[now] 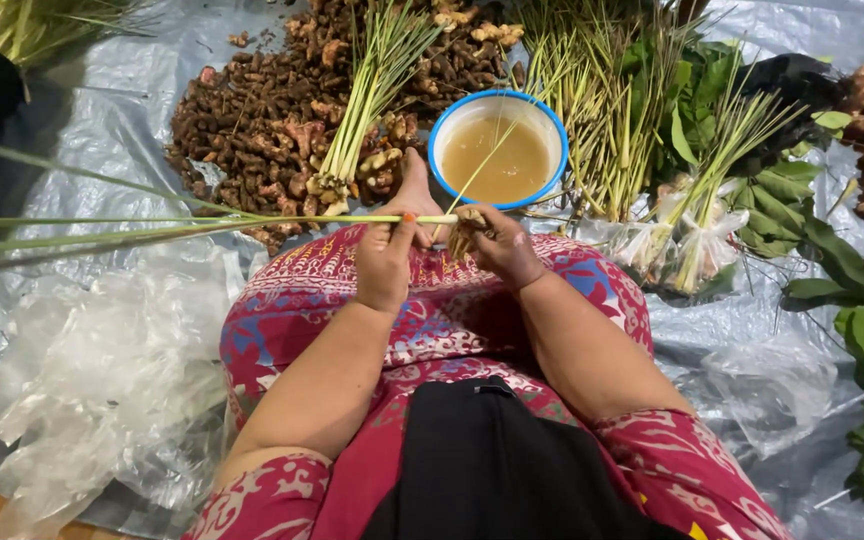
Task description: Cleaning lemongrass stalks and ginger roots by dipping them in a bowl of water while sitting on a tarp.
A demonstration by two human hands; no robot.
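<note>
Over the lap: stalks (202, 222) lie level, leaves trailing left, root ends between both hands.
Left hand (387, 255): pinched shut on the stalks, steadying them.
Right hand (500, 245): closed around the root ends, apparently with a ginger piece.
Bowl (498, 148): cloudy water, just ahead, within reach.
Around: roots (252, 120), bundles (697, 215), bags (102, 370) on tarp (742, 330).

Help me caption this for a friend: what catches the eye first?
The two hands, left hand and right hand, hold a long lemongrass stalk level across the red patterned lap. Just beyond stands a blue-rimmed bowl of cloudy brown liquid, with a heap of brown roots behind on the grey tarp.
</note>
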